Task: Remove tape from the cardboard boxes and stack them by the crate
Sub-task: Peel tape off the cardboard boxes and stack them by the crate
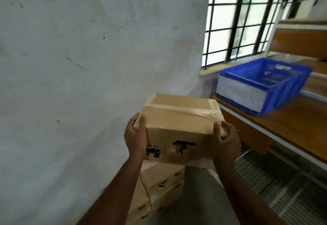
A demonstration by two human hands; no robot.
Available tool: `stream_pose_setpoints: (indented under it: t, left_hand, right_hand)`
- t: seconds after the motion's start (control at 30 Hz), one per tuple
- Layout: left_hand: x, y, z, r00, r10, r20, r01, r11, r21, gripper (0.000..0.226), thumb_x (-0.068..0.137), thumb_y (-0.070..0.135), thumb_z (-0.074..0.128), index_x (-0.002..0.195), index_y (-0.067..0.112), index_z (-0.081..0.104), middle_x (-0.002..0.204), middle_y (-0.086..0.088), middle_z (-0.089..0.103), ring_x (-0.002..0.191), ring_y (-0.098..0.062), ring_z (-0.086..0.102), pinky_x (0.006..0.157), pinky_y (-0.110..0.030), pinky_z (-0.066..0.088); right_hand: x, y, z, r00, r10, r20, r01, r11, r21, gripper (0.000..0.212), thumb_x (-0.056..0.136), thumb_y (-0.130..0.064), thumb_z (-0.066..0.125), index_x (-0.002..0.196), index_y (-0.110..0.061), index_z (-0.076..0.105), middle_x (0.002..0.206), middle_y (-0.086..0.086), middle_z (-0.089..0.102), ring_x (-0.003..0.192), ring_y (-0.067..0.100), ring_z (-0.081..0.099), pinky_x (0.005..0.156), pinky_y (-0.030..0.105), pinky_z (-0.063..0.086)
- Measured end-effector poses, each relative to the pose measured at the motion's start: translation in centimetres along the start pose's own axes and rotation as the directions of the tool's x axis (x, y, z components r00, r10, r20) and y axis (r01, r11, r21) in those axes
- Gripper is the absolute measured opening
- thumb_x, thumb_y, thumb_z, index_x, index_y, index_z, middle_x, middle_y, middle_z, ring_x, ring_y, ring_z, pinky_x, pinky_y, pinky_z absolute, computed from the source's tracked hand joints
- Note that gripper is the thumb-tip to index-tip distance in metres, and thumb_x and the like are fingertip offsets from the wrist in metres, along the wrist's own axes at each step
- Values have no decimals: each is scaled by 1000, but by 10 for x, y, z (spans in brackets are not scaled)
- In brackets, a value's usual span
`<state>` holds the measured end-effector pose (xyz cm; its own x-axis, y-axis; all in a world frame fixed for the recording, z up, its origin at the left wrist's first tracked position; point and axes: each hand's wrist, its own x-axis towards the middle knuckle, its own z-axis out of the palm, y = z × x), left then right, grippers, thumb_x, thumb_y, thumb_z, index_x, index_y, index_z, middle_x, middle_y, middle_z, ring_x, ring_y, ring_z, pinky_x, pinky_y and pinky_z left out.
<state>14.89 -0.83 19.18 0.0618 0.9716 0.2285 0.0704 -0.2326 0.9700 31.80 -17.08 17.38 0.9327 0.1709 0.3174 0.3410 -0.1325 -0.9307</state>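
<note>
I hold a brown cardboard box [178, 123] in the air in front of me, with clear tape [191, 112] running across its top seam. My left hand [136, 136] grips its near left corner, thumb on top. My right hand [225, 140] grips the near right corner, thumb on the front face and fingers curled round the side. A blue plastic crate [261, 90] stands on the wooden shelf [292, 127] to the right, beyond the box. Below the held box, several more cardboard boxes [159, 189] are stacked on the floor against the wall.
A pale wall [88, 65] fills the left side, close to the box. A barred window [238, 21] is behind the crate. A wire mesh panel [283, 180] lies under the shelf. Grey floor [200, 198] shows between the stack and the shelf.
</note>
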Motion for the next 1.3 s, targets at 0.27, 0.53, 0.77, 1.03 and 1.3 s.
stream_pose_setpoints:
  t: [0.27, 0.53, 0.77, 1.03, 1.3]
  left_hand:
    - [-106, 59, 126, 968, 83, 236, -72, 996, -55, 46, 101, 44, 50, 139, 19, 60, 134, -2, 61, 111, -14, 54, 102, -42, 48]
    - [-188, 83, 226, 845, 100, 525, -64, 994, -86, 64, 87, 58, 36, 136, 23, 58, 124, 1, 62, 111, -18, 57, 89, -30, 42]
    - [-212, 93, 309, 659, 87, 747, 22, 991, -135, 62, 84, 67, 46, 130, 29, 61, 116, -1, 69, 102, -22, 67, 87, -48, 57]
    - [-194, 80, 424, 458, 11, 889, 66, 997, -47, 86, 71, 82, 49, 145, 39, 43, 143, -1, 51, 121, -23, 58, 99, -53, 51]
    - [-177, 64, 527, 313, 27, 949, -48, 999, -13, 56, 102, 49, 48, 154, 33, 36, 155, 2, 39, 120, -9, 44, 90, -29, 43]
  right_hand:
    - [55, 30, -162, 957, -37, -288, 6, 994, -111, 34, 96, -45, 57, 117, -18, 61, 114, 2, 64, 103, 17, 58, 87, 32, 43]
    - [87, 65, -284, 905, -63, -420, -20, 981, -191, 50, 90, -52, 59, 121, -12, 59, 117, 6, 64, 105, 23, 59, 88, 37, 48]
    - [117, 89, -344, 926, -46, -374, -47, 971, -235, 76, 79, -67, 61, 134, -15, 51, 128, 4, 57, 108, 20, 57, 89, 43, 52]
    - [175, 133, -366, 970, 59, -237, -136, 936, -324, 99, 68, -56, 83, 146, -21, 35, 139, 4, 43, 114, 20, 52, 91, 42, 54]
    - [245, 157, -353, 937, 80, -341, -239, 857, -456, 84, 73, -32, 86, 141, -10, 43, 128, 2, 43, 106, 11, 41, 75, 13, 36]
